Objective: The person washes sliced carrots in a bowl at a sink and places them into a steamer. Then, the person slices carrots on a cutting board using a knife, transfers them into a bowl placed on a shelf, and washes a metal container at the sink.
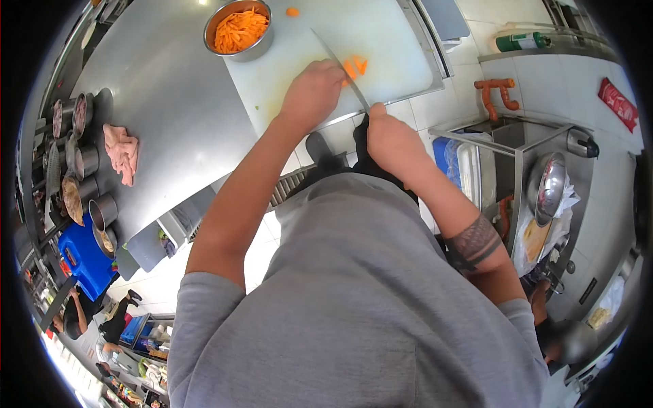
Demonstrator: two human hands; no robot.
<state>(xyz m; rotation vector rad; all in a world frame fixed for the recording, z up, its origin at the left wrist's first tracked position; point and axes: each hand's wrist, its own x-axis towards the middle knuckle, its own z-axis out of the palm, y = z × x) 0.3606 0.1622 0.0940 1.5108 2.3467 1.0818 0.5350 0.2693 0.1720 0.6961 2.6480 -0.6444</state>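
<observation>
My right hand [396, 141] is closed round the handle of a kitchen knife [358, 93], its blade slanting up and left over a white cutting board [394, 34]. My left hand [314, 92] has its fingers curled down against carrot, right beside the blade; the fingertips are partly hidden. Cut carrot pieces [360, 63] lie on the blade's other side. A steel bowl [262, 49] full of carrot strips [239, 30] stands at the board's far left, with a small carrot piece [292, 12] to its right.
Left of the board, a steel counter [183, 115] carries raw meat [121, 153] and several metal pots [87, 161]. A blue jug [88, 255] stands beyond its edge. At right are a metal rack [520, 146] and a steel bowl [549, 183]. Other people [78, 316] appear at lower left.
</observation>
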